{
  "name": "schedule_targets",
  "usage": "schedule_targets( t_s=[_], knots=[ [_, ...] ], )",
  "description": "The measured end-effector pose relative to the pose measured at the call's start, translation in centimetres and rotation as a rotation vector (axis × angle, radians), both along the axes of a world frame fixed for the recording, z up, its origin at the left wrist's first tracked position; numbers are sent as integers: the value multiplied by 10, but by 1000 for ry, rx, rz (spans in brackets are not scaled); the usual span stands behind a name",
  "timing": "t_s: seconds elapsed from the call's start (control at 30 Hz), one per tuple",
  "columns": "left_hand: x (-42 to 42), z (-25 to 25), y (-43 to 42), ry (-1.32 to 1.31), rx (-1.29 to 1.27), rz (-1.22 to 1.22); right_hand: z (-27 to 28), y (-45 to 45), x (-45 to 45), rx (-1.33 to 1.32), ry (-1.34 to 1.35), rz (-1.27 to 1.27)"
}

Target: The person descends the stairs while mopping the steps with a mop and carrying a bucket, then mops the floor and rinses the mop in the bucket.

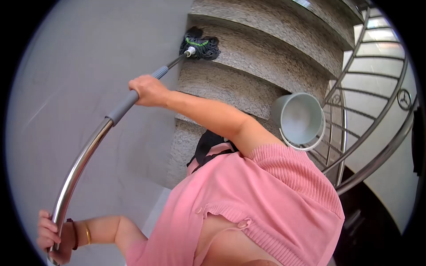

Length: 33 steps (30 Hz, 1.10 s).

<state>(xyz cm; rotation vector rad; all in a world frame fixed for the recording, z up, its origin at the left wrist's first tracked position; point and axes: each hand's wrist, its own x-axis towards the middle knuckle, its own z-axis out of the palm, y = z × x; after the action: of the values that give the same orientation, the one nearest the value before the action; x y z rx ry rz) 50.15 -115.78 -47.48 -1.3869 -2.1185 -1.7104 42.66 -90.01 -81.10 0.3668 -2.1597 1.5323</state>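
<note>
The mop (122, 106) slants from the lower left up to its dark, stringy head with a green band, which rests on a speckled stone step beside the wall. My right hand (150, 91) reaches across from the right and is closed around the grey grip of the handle. Lower down, my left hand (54, 237), with a dark red bracelet and a gold-coloured band at the wrist, is wrapped round the shiny metal end of the handle. Behind my right upper arm, a grey-green bucket (284, 106) with a white bail stands on the stairs, its inside pale and whitish.
Curved stone steps (266, 46) climb toward the top of the view. A plain grey wall (84, 57) borders them on the left. Along the right side runs a metal railing (375, 117) with rungs and a thick curved handrail, close to the bucket.
</note>
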Motion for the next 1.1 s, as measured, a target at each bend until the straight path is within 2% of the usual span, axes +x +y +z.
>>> schedule_targets(
  t_s=[0.17, 0.23, 0.37, 0.43, 0.57, 0.73, 0.9, 1.03, 1.1],
  knots=[
    [-16, 9, 30, -82, -22, -184, 5, 54, 54, 53, -31, -143],
    [-15, 6, 48, -145, 103, -145, 10, 80, 84, 91, -74, -188],
    [-25, -34, 121, -270, 180, -280, -3, 156, 143, 176, -82, -418],
    [-21, -52, 172, -356, 174, -426, -11, 203, 181, 192, -87, -543],
    [-10, -106, 289, -670, 196, -665, -42, 298, 245, 322, -113, -848],
    [23, -153, 399, -634, 58, -706, -73, 382, 309, 427, -247, -1105],
    [20, -145, 387, -589, 40, -669, -78, 372, 309, 431, -184, -1147],
    [-16, -131, 336, -594, 59, -737, -62, 323, 282, 385, -184, -1171],
    [-36, -124, 304, -628, 94, -645, -56, 299, 255, 383, -175, -1152]
  ],
)
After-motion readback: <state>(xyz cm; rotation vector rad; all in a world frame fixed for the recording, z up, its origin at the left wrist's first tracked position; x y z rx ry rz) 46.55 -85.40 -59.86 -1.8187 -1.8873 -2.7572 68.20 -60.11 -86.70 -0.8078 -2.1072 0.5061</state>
